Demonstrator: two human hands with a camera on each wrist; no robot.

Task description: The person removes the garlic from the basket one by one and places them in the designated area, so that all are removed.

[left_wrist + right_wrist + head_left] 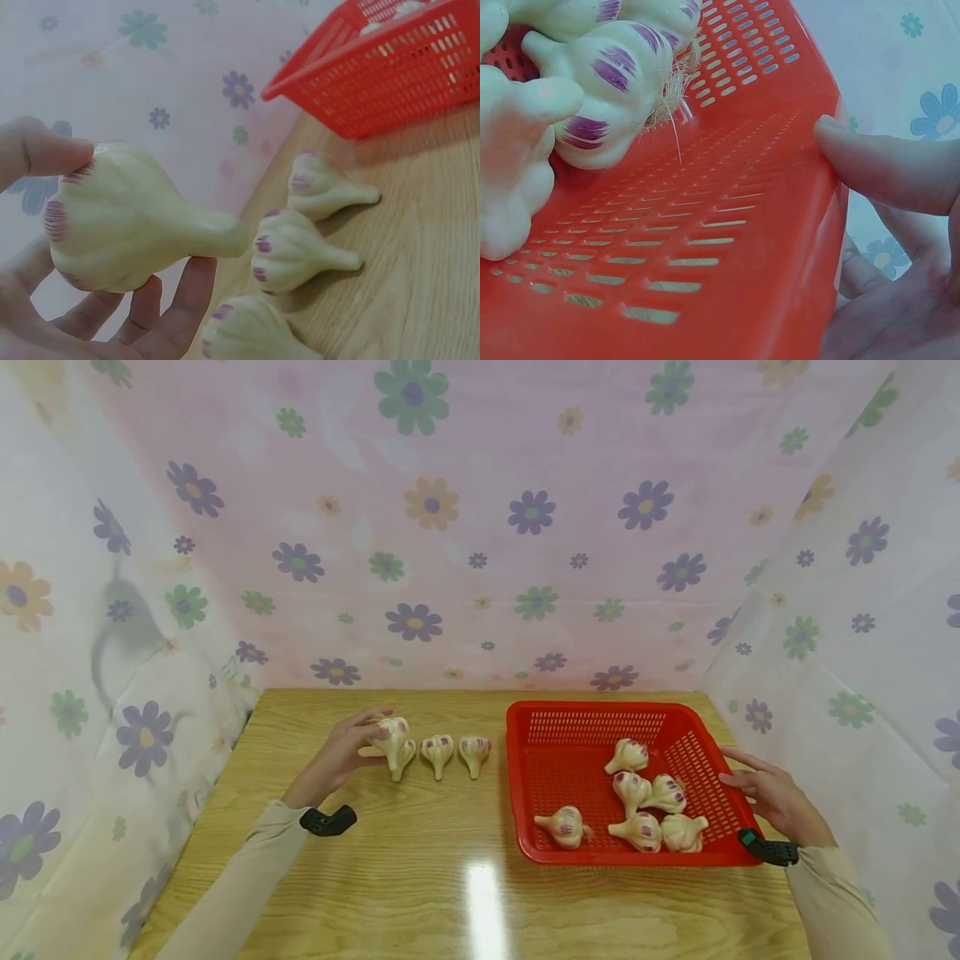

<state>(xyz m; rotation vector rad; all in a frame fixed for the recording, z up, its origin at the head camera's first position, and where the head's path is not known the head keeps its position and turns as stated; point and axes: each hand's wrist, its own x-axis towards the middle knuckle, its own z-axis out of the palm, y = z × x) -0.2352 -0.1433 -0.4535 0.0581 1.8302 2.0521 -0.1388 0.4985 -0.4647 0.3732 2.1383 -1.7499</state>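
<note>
My left hand (341, 758) holds a garlic bulb (391, 742) at the left of the table. In the left wrist view the thumb lies on top of this bulb (127, 221) and the fingers curl beneath it, the stem pointing right. Close beside it, three more bulbs lie in a row: a partly covered one (407, 755), a middle one (437, 753) and a right one (474, 754). My right hand (776, 797) grips the right rim of a red basket (517, 777), thumb on the rim and fingers outside the wall (780, 247).
Several garlic bulbs (637, 832) lie inside the basket, mostly toward its right half. The wooden table (360, 893) carries everything, with a flowered cloth (480, 527) hanging behind and at both sides.
</note>
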